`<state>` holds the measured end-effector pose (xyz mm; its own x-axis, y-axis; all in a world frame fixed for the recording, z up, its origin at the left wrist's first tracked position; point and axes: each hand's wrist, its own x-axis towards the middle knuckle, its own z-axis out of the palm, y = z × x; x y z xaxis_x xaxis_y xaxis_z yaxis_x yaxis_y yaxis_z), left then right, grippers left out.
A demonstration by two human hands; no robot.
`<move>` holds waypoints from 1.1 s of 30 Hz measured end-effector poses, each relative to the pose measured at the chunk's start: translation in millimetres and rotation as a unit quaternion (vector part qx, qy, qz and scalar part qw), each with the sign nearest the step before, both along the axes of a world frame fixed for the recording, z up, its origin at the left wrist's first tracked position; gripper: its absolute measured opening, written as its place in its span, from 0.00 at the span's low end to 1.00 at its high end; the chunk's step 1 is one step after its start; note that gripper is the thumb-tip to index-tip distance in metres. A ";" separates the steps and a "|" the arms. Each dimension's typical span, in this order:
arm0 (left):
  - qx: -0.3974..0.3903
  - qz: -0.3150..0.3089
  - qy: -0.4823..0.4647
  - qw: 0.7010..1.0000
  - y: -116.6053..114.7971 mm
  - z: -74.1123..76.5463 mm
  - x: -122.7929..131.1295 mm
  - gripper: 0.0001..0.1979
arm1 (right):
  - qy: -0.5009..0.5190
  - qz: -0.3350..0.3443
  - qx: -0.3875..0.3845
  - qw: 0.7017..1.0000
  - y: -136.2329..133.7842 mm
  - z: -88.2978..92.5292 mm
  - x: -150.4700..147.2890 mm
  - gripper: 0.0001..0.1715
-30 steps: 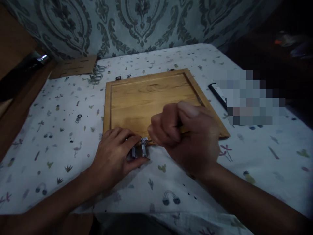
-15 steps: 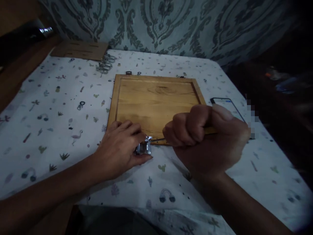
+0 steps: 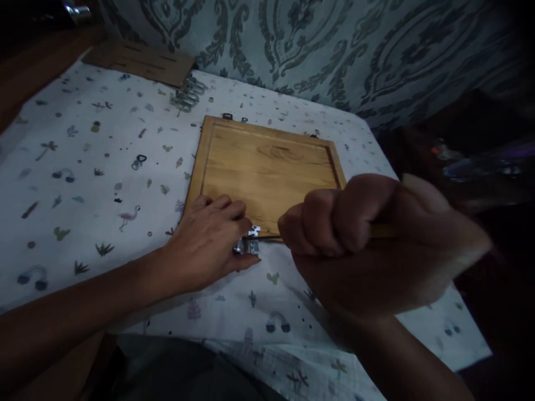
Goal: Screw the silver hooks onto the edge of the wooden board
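Observation:
A wooden panel (image 3: 267,167) with a raised frame lies flat on the table. At its near edge sits a shiny metal hinge (image 3: 253,244). My left hand (image 3: 213,236) is closed around the hinge's left side, thumb below it and fingers over the panel's edge. My right hand (image 3: 359,239) makes a fist round a screwdriver, whose yellowish handle (image 3: 382,230) shows between the fingers. The thin dark screwdriver shaft (image 3: 270,238) points left and reaches across the hinge. Exactly where its tip touches is hard to make out.
A patterned cloth (image 3: 104,184) covers the table. Towards the back left lie a piece of cardboard (image 3: 142,61) and several metal parts (image 3: 188,93). Small dark fittings (image 3: 228,116) sit along the panel's far edge. A patterned wall covering (image 3: 292,50) rises behind.
The view has tilted and shifted. My right fist has turned and come nearer, and the screwdriver shaft now reaches further left over the hinge. The phone at the right is now hidden.

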<state>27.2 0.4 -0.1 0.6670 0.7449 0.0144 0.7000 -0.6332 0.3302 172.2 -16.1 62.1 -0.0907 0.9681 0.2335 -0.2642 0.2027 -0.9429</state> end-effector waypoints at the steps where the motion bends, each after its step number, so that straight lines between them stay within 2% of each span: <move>1: -0.005 0.000 0.002 1.000 0.0 0.4 0.1 0.17 | 0.013 -0.001 0.004 1.000 0.6 -2.1 -1.8 0.31; 5: -0.014 -0.001 0.001 1.000 0.5 1.2 -0.2 0.17 | 0.049 -0.007 0.035 0.998 2.3 -9.1 -5.7 0.27; 9: -0.017 -0.004 0.004 1.000 1.1 1.4 -0.2 0.17 | 0.033 0.015 0.026 0.999 3.6 -10.6 -5.0 0.25; 14: -0.007 -0.009 0.001 1.000 1.0 -0.8 -0.2 0.16 | 0.052 0.005 0.039 0.998 4.2 -10.0 -5.9 0.27; 21: -0.001 -0.011 -0.021 1.000 1.6 -2.0 -1.9 0.15 | -0.014 -0.068 -0.002 0.998 1.3 -5.4 -12.7 0.31; 28: 0.002 -0.015 -0.023 1.000 0.8 -2.0 -2.2 0.15 | -0.056 -0.047 -0.012 0.997 1.8 0.9 -16.4 0.32; 33: 0.005 -0.016 -0.020 1.000 0.6 -1.0 -2.2 0.15 | -0.068 -0.058 -0.004 0.996 0.6 0.2 -18.6 0.31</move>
<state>25.0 1.0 -1.1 0.6893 0.7228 0.0489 0.6654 -0.6584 0.3519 153.5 -15.5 62.3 -0.0085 0.9759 0.2182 -0.1089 0.2160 -0.9703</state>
